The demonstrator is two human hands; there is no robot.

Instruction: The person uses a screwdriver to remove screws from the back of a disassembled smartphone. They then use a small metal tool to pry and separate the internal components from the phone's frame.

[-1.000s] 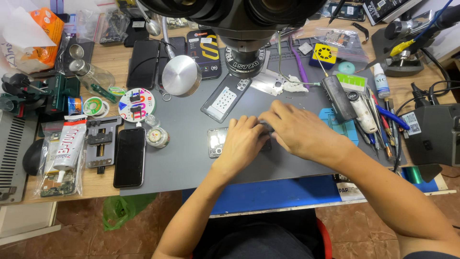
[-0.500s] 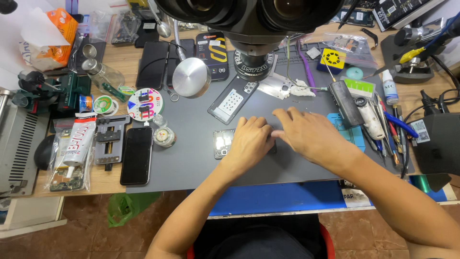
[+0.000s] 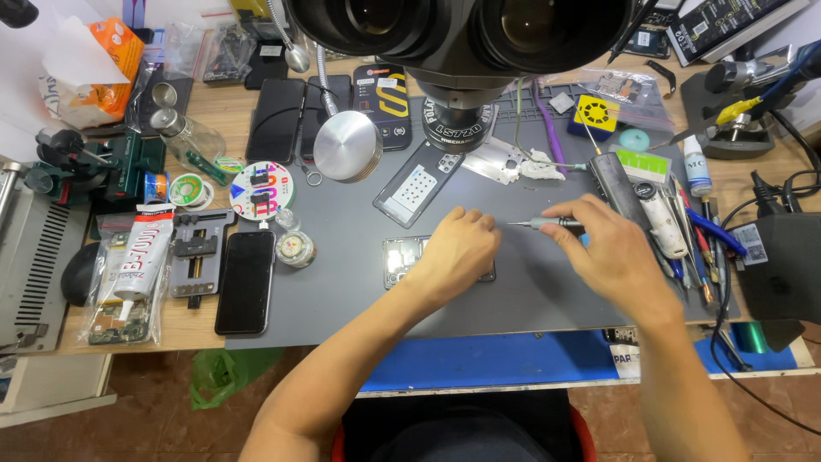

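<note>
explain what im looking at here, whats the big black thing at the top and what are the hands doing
The picture comes from a camera worn on a person's head, looking down at a cluttered repair bench. The big black shape at the top is a microscope, seen from just above its eyepieces. Below it lies a grey work mat. The left hand rests on an opened phone lying flat on the mat. The right hand holds a thin screwdriver in a fingertip grip, tip pointing toward the left hand. Around them: a black phone beside a metal clamp jig, a glue tube in a bag, a round silver lamp head, and a row of tools at the right.
</note>
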